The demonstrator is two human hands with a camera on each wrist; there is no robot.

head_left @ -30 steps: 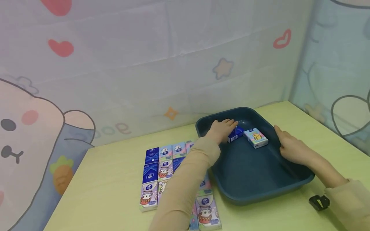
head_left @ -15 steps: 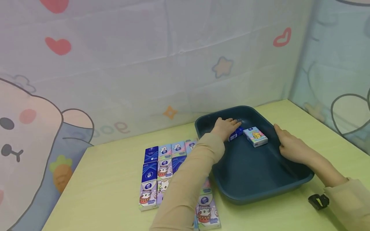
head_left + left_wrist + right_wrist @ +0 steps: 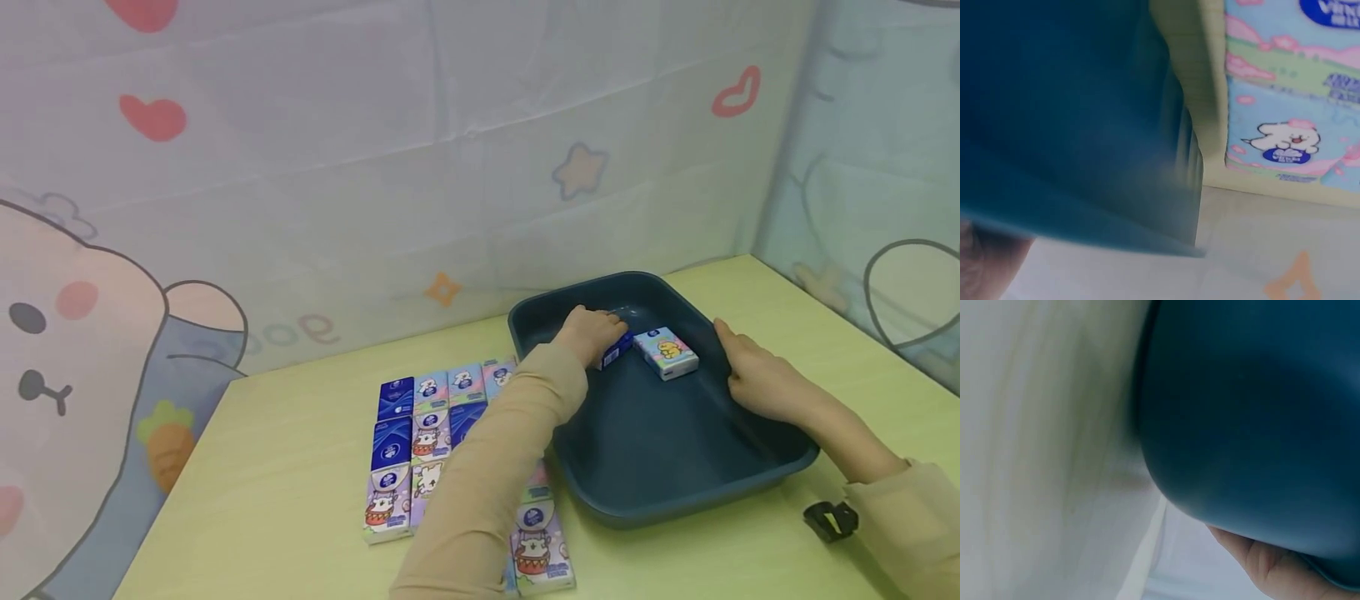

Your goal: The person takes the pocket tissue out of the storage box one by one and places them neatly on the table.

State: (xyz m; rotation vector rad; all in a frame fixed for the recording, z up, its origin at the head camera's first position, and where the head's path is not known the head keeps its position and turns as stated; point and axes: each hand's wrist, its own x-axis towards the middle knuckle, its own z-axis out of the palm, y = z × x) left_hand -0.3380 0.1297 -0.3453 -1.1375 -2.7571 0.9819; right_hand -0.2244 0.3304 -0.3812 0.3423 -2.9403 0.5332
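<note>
My left hand (image 3: 587, 335) reaches into a dark blue plastic basin (image 3: 660, 450) in the head view. Its fingers curl over a dark blue tissue pack (image 3: 617, 352), whose far side they hide. Beside that pack lies a pastel tissue pack (image 3: 667, 353) with a yellow cartoon figure. On the right side of the basin, my right hand (image 3: 765, 379) grips the rim; the right wrist view shows the fingers (image 3: 1266, 562) against the basin's outer wall (image 3: 1241, 456). The left wrist view shows mostly the basin's blurred wall (image 3: 1066, 125).
Left of the basin, several tissue packs (image 3: 390, 446) lie in rows on the pale yellow-green table (image 3: 262, 467), partly hidden by my left sleeve (image 3: 480, 475). A small black object (image 3: 830, 521) lies near my right cuff. A printed cloth (image 3: 337, 167) stands behind the table.
My left hand has moved slightly right and its fingers have curled down over the dark blue tissue pack. The right hand stays at the basin rim.
</note>
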